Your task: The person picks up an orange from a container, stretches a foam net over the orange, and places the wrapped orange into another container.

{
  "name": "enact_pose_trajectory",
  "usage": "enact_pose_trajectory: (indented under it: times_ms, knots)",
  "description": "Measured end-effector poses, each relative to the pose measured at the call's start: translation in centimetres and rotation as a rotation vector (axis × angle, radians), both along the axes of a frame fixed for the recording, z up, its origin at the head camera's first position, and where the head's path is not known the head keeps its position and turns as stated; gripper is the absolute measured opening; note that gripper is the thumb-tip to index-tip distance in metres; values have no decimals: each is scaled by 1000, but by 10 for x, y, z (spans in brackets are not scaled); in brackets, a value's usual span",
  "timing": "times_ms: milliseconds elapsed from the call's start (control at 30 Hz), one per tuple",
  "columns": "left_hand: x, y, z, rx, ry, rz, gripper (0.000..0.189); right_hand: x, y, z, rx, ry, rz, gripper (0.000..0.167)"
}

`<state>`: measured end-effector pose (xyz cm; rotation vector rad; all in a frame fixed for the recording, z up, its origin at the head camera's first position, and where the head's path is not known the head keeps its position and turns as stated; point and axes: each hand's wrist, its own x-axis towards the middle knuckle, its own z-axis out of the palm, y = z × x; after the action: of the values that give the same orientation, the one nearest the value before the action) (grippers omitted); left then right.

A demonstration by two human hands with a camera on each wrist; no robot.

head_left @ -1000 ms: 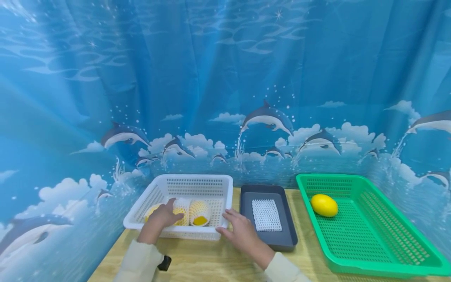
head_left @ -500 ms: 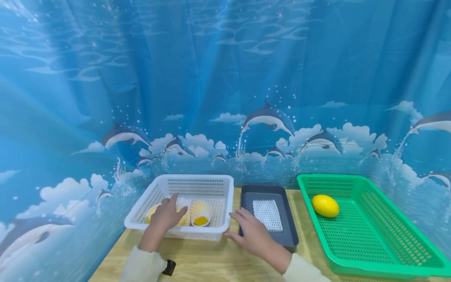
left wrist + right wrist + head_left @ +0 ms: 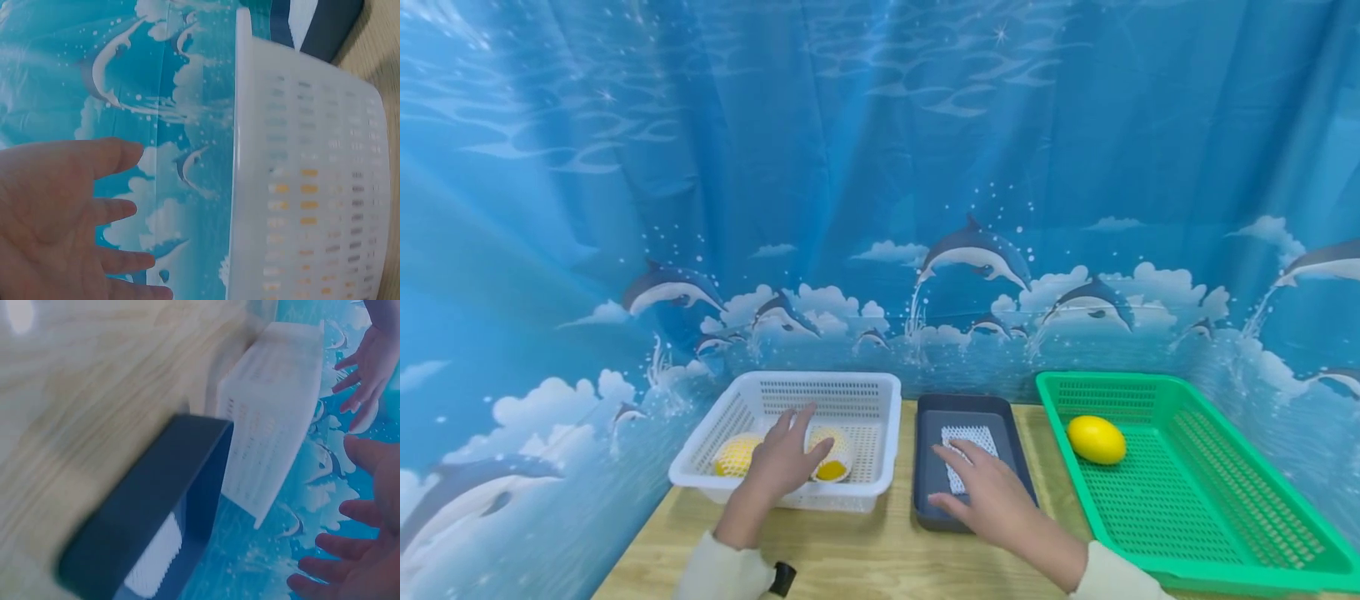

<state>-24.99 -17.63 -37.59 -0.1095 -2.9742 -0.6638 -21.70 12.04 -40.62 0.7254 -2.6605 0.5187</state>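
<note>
My left hand (image 3: 781, 458) hovers over the white basket (image 3: 850, 498) with its fingers spread and nothing held. Inside lie yellow fruits in white foam nets, one netted fruit (image 3: 735, 455) left of the hand and another netted fruit (image 3: 832, 468) at its right, partly covered. In the left wrist view the left palm (image 3: 50, 212) shows bare beside the basket's wall. My right hand (image 3: 996, 504) is over the dark grey tray (image 3: 929, 475), fingers apart and holding nothing. Under its fingertips lies a flat white foam net (image 3: 979, 435), partly hidden by the hand.
To the right stands a green basket (image 3: 1180, 492) with one bare yellow oval fruit (image 3: 1097, 440) at its left side. All the containers rest on a wooden table (image 3: 880, 558). Behind it hangs a blue dolphin-print curtain (image 3: 850, 167).
My right hand has left the white basket's right edge and moved right, over the tray. My left hand has risen and shifted slightly right, uncovering the left netted fruit.
</note>
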Motion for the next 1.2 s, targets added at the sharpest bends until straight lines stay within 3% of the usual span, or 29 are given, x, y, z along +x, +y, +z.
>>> enact_pose_trajectory:
  times_ms: [533,800,1033,1200]
  knots:
    - [15,42,6,-24,75,-199,66,4,62,11,70,59,-111,69]
    - [22,64,6,-21,95,-262,70,5,88,20,100,109,-158,68]
    - [27,88,4,-14,56,-304,74,-3,115,23,104,95,-204,70]
    - [31,108,3,2,30,-327,76,-9,134,28,89,25,-230,74]
